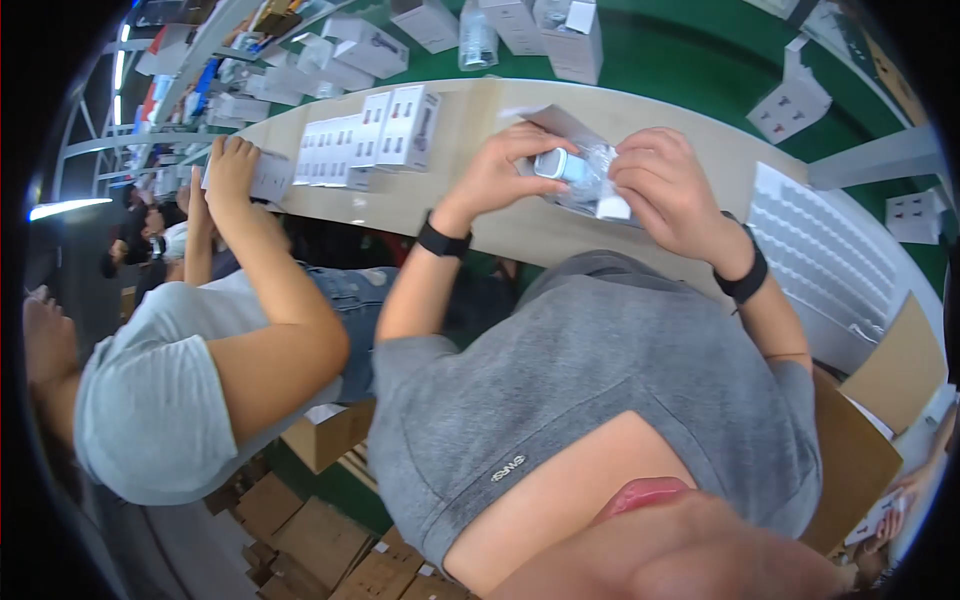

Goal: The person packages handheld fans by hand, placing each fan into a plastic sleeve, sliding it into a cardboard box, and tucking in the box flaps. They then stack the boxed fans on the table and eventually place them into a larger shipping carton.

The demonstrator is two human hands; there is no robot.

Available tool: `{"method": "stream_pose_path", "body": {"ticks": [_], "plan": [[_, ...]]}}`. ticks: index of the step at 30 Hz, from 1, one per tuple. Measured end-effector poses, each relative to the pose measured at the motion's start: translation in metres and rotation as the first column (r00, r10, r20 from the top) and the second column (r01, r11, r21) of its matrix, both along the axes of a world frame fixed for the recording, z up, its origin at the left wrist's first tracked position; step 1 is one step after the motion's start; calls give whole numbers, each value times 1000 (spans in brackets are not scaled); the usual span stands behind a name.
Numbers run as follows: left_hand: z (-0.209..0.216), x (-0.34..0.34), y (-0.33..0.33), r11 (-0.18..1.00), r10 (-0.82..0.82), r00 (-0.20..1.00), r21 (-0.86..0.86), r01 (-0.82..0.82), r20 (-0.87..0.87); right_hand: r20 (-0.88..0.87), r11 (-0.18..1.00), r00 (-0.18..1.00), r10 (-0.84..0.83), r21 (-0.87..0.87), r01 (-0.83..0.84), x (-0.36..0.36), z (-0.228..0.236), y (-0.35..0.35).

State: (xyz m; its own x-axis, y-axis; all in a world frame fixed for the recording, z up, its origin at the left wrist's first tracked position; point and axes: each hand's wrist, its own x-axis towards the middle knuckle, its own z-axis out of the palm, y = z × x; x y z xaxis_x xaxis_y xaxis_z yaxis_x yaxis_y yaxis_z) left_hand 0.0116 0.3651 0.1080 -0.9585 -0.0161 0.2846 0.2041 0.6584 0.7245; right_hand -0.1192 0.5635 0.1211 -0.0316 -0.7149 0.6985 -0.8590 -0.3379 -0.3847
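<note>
My left hand [497, 172] is closed around a small pale blue and white device [558, 165] with a rounded end, thumb below and fingers above. Clear plastic wrap [598, 163] lies against the device on its right side. My right hand [672, 190] has its fingers bent together at this wrap, by the end of an open white box [613, 207]. A raised flap [560, 122] of the box stands behind the device. How far the device sits inside the box is hidden by my hands. Both wrists wear black bands.
Several white printed boxes [362, 135] stand in rows on the beige table [470, 120], left of my hands. A co-worker's hand [234, 172] rests by another white box [273, 177]. More cartons [368, 45] line the green surface beyond. A white ridged tray [820, 240] lies to my right.
</note>
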Motion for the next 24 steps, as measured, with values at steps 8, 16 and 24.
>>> {"method": "stream_pose_path", "body": {"ticks": [8,16,24], "plan": [[18,30,17,975,176,979,157,-158,-105,255,984,964,72,141,-111,12,34,-7],[19,12,57,877,128,957,-421,-231,-259,6,943,1000,-29,332,26,3,-8,-10],[-41,-6,51,832,326,892,543,-113,-313,200,971,970,-137,222,91,-11,-24,-14]]}}
